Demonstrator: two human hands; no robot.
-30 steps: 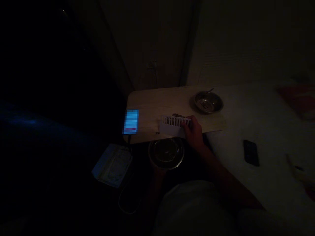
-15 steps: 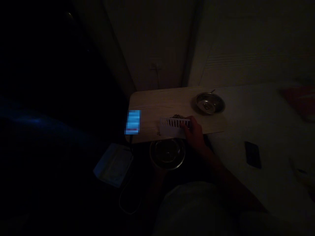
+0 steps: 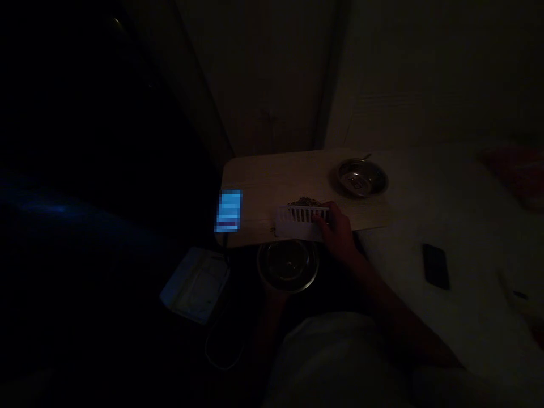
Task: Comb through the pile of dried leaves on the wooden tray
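Note:
The room is very dark. My right hand [image 3: 338, 229] grips the right end of a white slotted plastic basket [image 3: 300, 221] that rests on the front edge of a small wooden table [image 3: 276, 175]. A small dark heap of bits [image 3: 305, 202] lies just behind the basket. Below the table edge, a metal bowl [image 3: 288, 265] sits under the basket, with my left forearm reaching up beneath it; the left hand itself is hidden by the bowl and the dark.
A second metal bowl [image 3: 362, 177] stands at the table's back right. A lit phone screen [image 3: 229, 211] glows at the table's left edge. A white flat pack [image 3: 194, 285] and a cable [image 3: 221, 348] lie below. A dark phone [image 3: 436, 265] rests on pale bedding at right.
The heap behind the basket looks slightly wider to the left. My right hand and the basket have hardly moved.

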